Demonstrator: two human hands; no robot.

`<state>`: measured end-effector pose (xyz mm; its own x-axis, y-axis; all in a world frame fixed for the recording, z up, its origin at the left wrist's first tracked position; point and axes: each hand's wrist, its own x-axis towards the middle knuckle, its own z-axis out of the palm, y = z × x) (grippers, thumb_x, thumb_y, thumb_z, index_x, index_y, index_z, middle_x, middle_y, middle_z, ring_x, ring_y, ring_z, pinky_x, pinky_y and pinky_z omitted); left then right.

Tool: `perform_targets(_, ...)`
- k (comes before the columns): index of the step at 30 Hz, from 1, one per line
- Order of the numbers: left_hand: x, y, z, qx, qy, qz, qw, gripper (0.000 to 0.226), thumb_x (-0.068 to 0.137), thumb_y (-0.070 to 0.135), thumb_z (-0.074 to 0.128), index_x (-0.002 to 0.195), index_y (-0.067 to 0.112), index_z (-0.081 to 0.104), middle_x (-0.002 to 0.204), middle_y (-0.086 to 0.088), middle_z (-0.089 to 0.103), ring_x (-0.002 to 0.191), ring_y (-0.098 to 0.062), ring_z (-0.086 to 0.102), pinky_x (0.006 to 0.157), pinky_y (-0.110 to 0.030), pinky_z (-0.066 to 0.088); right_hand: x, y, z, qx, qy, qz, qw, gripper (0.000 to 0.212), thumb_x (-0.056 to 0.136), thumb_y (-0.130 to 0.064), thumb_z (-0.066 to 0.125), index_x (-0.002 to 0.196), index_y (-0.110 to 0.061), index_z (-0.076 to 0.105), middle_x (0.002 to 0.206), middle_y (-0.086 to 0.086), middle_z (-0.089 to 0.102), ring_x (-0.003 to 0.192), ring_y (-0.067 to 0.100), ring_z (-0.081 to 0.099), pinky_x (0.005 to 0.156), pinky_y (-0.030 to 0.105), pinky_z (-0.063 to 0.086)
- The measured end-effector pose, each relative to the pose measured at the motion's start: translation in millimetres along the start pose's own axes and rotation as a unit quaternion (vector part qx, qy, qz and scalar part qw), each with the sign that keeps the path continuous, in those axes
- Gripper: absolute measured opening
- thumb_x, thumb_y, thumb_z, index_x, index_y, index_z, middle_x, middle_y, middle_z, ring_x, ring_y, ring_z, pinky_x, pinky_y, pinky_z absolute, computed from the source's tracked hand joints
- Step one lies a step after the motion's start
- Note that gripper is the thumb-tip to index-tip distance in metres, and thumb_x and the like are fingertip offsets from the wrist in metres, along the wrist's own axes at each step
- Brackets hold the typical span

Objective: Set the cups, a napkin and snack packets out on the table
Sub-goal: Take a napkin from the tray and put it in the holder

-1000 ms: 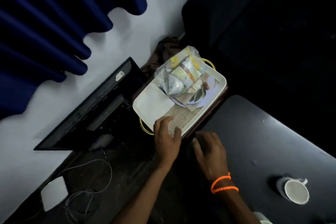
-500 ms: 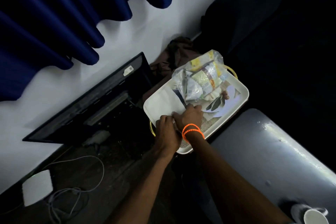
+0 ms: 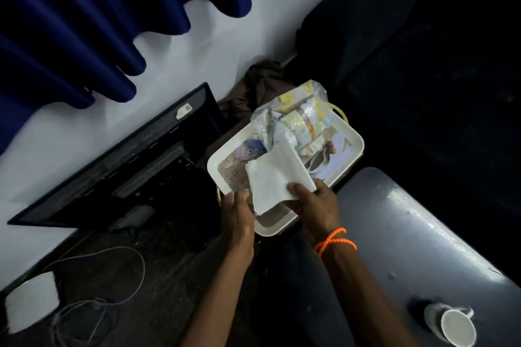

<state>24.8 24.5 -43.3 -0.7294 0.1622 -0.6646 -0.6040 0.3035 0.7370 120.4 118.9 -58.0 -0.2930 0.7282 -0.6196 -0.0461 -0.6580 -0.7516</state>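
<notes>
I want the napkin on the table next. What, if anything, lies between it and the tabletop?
Nothing visible does. The right hand holds the napkin above the tray, and the table lies just to the right, its near part bare. The only thing on it, a cup, stands at the far corner.

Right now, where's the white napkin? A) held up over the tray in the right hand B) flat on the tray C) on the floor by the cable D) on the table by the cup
A: the right hand pinches the napkin at its near edge, raised above the tray; the left hand is at the tray's near rim, and the cup stands alone on the table.
</notes>
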Motion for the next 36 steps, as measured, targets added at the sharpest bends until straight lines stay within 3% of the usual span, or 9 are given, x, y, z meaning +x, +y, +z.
perform_targets(2, -13, -2, 8, -0.103, -0.121, -0.13, 0.979, 0.041, 0.102, 0.04, 0.058, 0.131, 0.013, 0.066, 0.122, -0.018, 0.075, 0.115, -0.038, 0.071, 0.095, -0.054, 0.061, -14, 0, -26, 0.095, -0.038, 0.036, 0.994, 0.02, 0.086, 0.005, 0.071, 0.106, 0.002, 0.069, 0.097, 0.014, 0.078, 0.086, 0.026, 0.077, 0.071, 0.037, 0.064)
perform_targets(6, -33, -21, 27, -0.074, -0.259, -0.141, 0.953, 0.047, 0.092, 0.052, 0.067, 0.129, 0.023, 0.07, 0.121, -0.011, 0.078, 0.114, -0.032, 0.074, 0.099, -0.052, 0.059, -41, -1, -81, 0.101, -0.05, 0.033, 0.993, 0.017, 0.079, 0.001, 0.078, 0.09, -0.006, 0.068, 0.098, 0.017, 0.076, 0.089, 0.028, 0.077, 0.07, 0.035, 0.063)
perform_targets(10, -49, -41, 57, 0.079, -0.275, -0.059, 0.956, 0.029, 0.08, 0.027, 0.081, 0.109, 0.023, 0.079, 0.104, -0.006, 0.083, 0.1, -0.031, 0.079, 0.088, -0.051, 0.064, -58, -14, -131, 0.021, -0.034, 0.011, 0.999, 0.038, 0.072, 0.005, 0.083, 0.105, -0.002, 0.065, 0.102, 0.015, 0.077, 0.089, 0.03, 0.077, 0.067, 0.034, 0.062)
perform_targets(13, -66, -56, 75, 0.142, -0.315, -0.006, 0.938, 0.033, 0.076, 0.029, 0.082, 0.109, 0.029, 0.076, 0.104, 0.0, 0.083, 0.098, -0.026, 0.079, 0.084, -0.047, 0.065, -68, -29, -169, 0.023, -0.029, 0.024, 0.999, 0.049, 0.075, 0.01, 0.079, 0.119, -0.003, 0.063, 0.103, 0.015, 0.076, 0.084, 0.027, 0.075, 0.061, 0.031, 0.059)
perform_targets(19, -100, -79, 112, 0.162, -0.362, 0.019, 0.918, 0.02, 0.086, 0.022, 0.08, 0.105, 0.025, 0.077, 0.107, -0.006, 0.082, 0.099, -0.029, 0.079, 0.08, -0.044, 0.064, -81, -45, -255, 0.154, 0.069, 0.008, 0.986, 0.021, 0.087, -0.001, 0.071, 0.081, -0.019, 0.065, 0.067, 0.001, 0.052, 0.053, 0.012, 0.05, 0.047, 0.022, 0.042)
perform_targets(21, -117, -89, 125, 0.185, -0.394, 0.006, 0.9, 0.024, 0.091, 0.02, 0.078, 0.114, 0.019, 0.073, 0.11, -0.006, 0.082, 0.101, -0.027, 0.079, 0.078, -0.041, 0.064, -90, -47, -278, 0.175, 0.066, 0.015, 0.982, 0.009, 0.092, -0.017, 0.072, 0.086, -0.016, 0.066, 0.077, 0.003, 0.061, 0.061, 0.013, 0.061, 0.055, 0.025, 0.05)
perform_targets(25, -161, -118, 155, 0.26, -0.466, -0.017, 0.846, 0.028, 0.091, 0.025, 0.076, 0.118, 0.018, 0.073, 0.112, -0.007, 0.081, 0.103, -0.026, 0.079, 0.087, -0.045, 0.064, -109, -45, -318, 0.137, 0.014, 0.03, 0.99, 0.047, 0.095, -0.031, 0.069, 0.13, 0.0, 0.064, 0.126, 0.024, 0.071, 0.114, 0.042, 0.069, 0.095, 0.051, 0.058)
perform_targets(32, -224, -170, 207, 0.342, -0.469, -0.009, 0.814, 0.03, 0.09, 0.033, 0.073, 0.116, 0.018, 0.072, 0.102, -0.003, 0.082, 0.095, -0.025, 0.079, 0.077, -0.049, 0.066, -134, -46, -395, 0.011, 0.079, -0.003, 0.997, 0.048, 0.081, -0.051, 0.082, 0.119, -0.021, 0.073, 0.112, 0.01, 0.079, 0.102, 0.032, 0.077, 0.088, 0.053, 0.062)
perform_targets(36, -253, -199, 230, 0.378, -0.475, -0.023, 0.794, 0.026, 0.089, 0.037, 0.074, 0.108, 0.02, 0.074, 0.096, -0.004, 0.082, 0.088, -0.027, 0.08, 0.072, -0.055, 0.066, -150, -39, -438, 0.006, 0.132, -0.02, 0.991, 0.032, 0.087, -0.026, 0.081, 0.117, -0.019, 0.073, 0.106, 0.004, 0.081, 0.094, 0.024, 0.079, 0.071, 0.032, 0.064)
